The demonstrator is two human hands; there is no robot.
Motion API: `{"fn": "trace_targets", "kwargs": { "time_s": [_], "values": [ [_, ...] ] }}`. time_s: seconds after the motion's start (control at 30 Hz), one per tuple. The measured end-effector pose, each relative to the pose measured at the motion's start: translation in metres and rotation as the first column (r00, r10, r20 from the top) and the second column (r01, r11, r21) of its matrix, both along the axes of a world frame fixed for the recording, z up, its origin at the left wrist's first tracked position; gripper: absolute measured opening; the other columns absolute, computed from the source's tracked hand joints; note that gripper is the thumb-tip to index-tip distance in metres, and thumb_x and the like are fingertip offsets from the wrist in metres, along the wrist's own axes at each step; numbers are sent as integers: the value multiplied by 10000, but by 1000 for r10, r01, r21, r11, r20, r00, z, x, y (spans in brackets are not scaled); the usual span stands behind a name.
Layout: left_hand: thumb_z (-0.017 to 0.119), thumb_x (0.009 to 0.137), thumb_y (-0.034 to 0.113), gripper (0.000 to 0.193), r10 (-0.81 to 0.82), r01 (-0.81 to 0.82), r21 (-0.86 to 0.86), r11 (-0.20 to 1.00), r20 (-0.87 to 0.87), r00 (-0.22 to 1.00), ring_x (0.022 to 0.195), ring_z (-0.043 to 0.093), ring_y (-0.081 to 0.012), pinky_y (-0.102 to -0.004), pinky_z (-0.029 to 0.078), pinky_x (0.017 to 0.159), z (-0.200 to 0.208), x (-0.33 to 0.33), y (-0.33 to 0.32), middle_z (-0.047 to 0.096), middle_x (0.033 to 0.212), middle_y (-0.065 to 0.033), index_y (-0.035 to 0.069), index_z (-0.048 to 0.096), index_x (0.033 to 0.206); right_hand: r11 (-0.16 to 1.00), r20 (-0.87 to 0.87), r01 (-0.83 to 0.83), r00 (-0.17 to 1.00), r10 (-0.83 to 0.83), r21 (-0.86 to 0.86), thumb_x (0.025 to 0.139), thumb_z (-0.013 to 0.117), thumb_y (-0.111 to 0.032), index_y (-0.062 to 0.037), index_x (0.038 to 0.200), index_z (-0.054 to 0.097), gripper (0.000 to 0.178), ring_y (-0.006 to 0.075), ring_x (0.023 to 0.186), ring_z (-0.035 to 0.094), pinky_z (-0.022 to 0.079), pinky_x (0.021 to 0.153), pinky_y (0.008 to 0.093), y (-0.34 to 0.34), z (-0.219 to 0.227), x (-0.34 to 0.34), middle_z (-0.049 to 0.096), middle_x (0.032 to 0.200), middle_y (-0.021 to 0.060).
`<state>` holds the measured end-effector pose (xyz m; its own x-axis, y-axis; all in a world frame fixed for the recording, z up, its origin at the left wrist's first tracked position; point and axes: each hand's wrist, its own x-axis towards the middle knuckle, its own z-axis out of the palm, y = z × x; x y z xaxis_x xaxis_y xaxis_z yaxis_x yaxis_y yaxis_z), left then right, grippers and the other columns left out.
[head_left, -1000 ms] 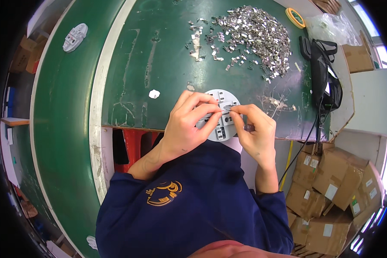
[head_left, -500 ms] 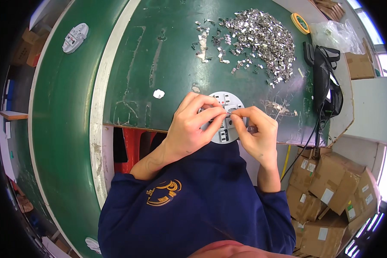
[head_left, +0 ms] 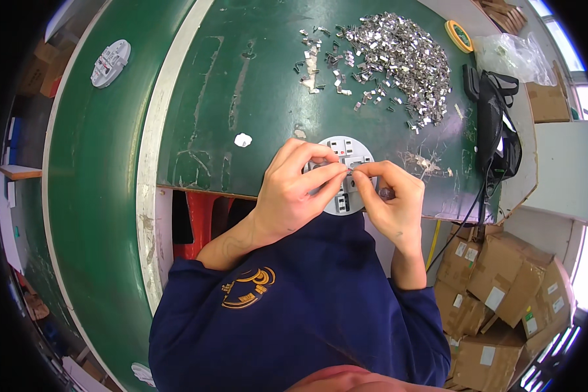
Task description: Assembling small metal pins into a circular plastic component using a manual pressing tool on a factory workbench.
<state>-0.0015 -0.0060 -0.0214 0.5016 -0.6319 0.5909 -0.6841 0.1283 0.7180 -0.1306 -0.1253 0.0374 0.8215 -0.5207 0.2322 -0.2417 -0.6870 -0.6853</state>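
A round white plastic disc (head_left: pixel 334 145) with several dark-slotted sockets lies at the near edge of the green table, partly covered by my hands. My left hand (head_left: pixel 297 186) is over its left side, thumb and forefinger pinched together. From the right, my right hand (head_left: pixel 396 196) meets it with thumb and forefinger also pinched. The fingertips nearly touch above the middle of the disc. Whatever small piece is between them is too small to name. A dark rounded end (head_left: pixel 387 194) shows by the curled fingers of my right hand; the rest of that thing is hidden.
A heap of small shiny metal clips (head_left: pixel 405 62) covers the far table. Right of it are a yellow tape roll (head_left: pixel 459 36), a clear plastic bag (head_left: pixel 513 57) and a black bag (head_left: pixel 493 124). A green conveyor (head_left: pixel 98 163) at left carries another disc (head_left: pixel 110 63). Cardboard boxes (head_left: pixel 503 274) stand lower right.
The far disc on the conveyor has moved slightly toward me. My two hands keep almost the same pinched pose over the disc, with only a slight shift.
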Motion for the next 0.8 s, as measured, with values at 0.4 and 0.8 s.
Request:
{"fn": "trace_targets", "kwargs": {
  "time_s": [0.4,0.8],
  "values": [
    [800,733,6,195,-66,74,50,996,-143,988,836,564,-152,-267,431,628,3,3,5,669,1034,-20,84,759,907,954,-21,-289,957,289,-74,820,717,13,-5,892,662,92,291,638,662,519,553,368,-22,10,8,662,796,123],
    [803,732,6,185,-77,88,86,992,-118,990,855,545,-159,-270,438,646,7,4,6,664,1063,-23,81,755,894,951,-6,-300,954,300,-77,782,746,38,-2,861,672,114,182,542,607,431,461,285,-25,7,4,694,804,84]
  ]
}}
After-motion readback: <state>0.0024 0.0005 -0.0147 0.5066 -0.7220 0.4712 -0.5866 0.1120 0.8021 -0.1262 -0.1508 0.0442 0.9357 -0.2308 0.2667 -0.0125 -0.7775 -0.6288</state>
